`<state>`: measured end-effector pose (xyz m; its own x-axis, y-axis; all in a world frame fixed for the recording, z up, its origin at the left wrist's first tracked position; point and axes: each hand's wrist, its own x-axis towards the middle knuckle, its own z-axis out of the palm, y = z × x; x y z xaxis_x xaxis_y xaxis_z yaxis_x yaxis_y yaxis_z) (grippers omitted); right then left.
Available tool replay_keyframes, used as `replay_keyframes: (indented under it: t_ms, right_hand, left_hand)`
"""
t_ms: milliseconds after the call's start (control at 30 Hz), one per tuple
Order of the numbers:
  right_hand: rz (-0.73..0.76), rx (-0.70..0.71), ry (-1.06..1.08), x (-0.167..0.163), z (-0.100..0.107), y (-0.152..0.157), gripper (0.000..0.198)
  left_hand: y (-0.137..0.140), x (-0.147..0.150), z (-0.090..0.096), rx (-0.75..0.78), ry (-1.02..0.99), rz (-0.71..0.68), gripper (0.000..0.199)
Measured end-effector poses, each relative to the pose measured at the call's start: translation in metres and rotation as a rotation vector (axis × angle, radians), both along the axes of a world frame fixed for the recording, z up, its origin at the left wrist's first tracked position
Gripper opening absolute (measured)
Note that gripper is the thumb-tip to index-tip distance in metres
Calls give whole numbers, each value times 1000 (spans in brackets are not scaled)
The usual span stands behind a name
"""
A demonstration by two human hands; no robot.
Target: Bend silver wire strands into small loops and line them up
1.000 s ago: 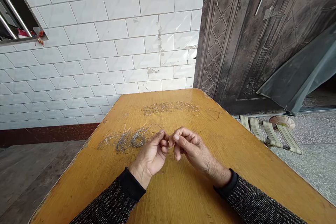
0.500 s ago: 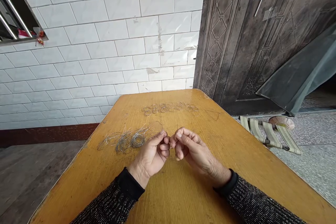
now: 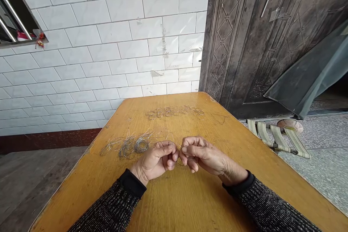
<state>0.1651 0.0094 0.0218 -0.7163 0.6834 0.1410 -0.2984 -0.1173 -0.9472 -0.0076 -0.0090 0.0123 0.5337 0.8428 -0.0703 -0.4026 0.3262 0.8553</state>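
Note:
Both hands are close together over the middle of the wooden table point(image 3: 174, 203). My left hand point(image 3: 157, 159) pinches a thin wire point(image 3: 178, 146) between thumb and fingers. The same wire seems to run across to my right hand point(image 3: 202, 154), whose thumb and forefinger are closed on it. Part of a thin curve shows below the fingers; the rest is hidden. Just left of my left hand lie coiled bundles of grey wire point(image 3: 141, 144), with loose ends sticking up. Farther back, a row of thin wire rings point(image 3: 174, 111) lies flat on the table.
A loose bent wire point(image 3: 221, 117) lies near the table's right edge. White tiled wall point(image 3: 108, 43) rises behind the table, and a dark carved door point(image 3: 244, 43) stands at the right. On the floor to the right are a striped strap seat point(image 3: 280, 137) and a round ball-like object point(image 3: 290, 125).
My right hand has shifted slightly right and down, its thumb now flatter over the forefinger. My left hand has turned a little, with its thumb lower. The wire between them shows more clearly.

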Motion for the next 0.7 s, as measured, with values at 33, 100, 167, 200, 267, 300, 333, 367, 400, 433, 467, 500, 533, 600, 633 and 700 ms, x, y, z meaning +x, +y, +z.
replay_keyframes:
  t_ms: [33,100,167,200,267,300,333,367,400,433,467,500,533,600,633,700]
  right_hand:
    - [1,27,-29,1,0,0,19]
    - [-8,69,-70,3,1,1,20]
    - [-40,81,-64,2,1,2,19]
    - [-64,80,-49,1,0,2,20]
    - [-116,69,-9,-1,-1,3,20]
    - [-140,61,8,-2,-1,4,20]
    - [-164,54,21,-3,-2,4,21]
    - [-189,51,27,-5,-2,5,21]
    - [-220,56,25,-6,-2,5,22]
    - [-258,71,14,-7,-2,5,22]
    - [-302,97,-5,-9,-3,4,23]
    - [-347,133,-32,-10,-3,4,23]
    - [-390,175,-64,-12,-4,3,22]
    - [-458,274,-134,-14,-7,2,20]
    - [-484,327,-170,-14,-8,2,18]
    - [-525,435,-248,-13,-11,2,13]
  left_hand:
    - [0,-1,1,-2,17,-8,19]
    - [1,-3,2,-5,36,-6,18]
    - [2,-4,3,-6,39,22,18]
    - [2,-4,3,-5,37,45,18]
    - [4,-3,2,10,30,110,18]
    - [4,-2,1,20,28,150,19]
    - [5,0,-1,29,29,197,21]
    - [5,1,-3,36,36,245,22]
    - [6,3,-4,42,49,293,23]
    - [7,4,-6,49,69,338,23]
    - [7,6,-7,58,96,380,23]
    - [7,7,-8,72,128,421,23]
    - [7,8,-9,91,165,457,23]
    - [7,11,-10,140,231,519,22]
    - [6,11,-10,168,256,541,21]
    - [5,13,-10,224,286,570,19]
